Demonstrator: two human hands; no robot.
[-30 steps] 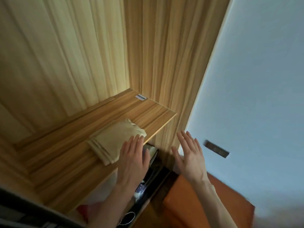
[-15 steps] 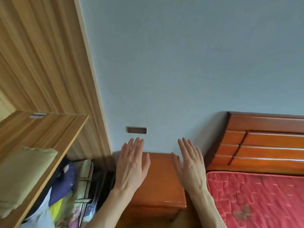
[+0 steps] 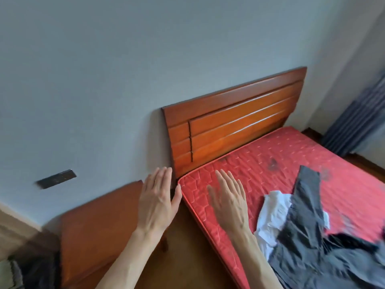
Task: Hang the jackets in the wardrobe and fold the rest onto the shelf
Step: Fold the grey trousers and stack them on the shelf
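Observation:
A dark grey garment (image 3: pixel 308 236) lies spread on the red mattress (image 3: pixel 312 159) at the right, one long part reaching toward the headboard. A white garment (image 3: pixel 273 213) lies crumpled partly under it. My left hand (image 3: pixel 158 199) hovers flat with straight fingers over the gap between the bedside table and the bed, holding nothing. Over the mattress's near corner floats my right hand (image 3: pixel 229 199), also flat and empty, left of the white garment. The wardrobe and its shelf are out of view.
A wooden bedside table (image 3: pixel 95 230) stands against the grey wall at the lower left. The bed's wooden headboard (image 3: pixel 233 122) rises behind the mattress. A striped curtain (image 3: pixel 358 122) hangs at the far right. Dark clutter sits in the bottom left corner.
The view has swung right, away from the wardrobe shelf with the folded beige cloth, to the bed and its clothes. Both hands stay open and empty.

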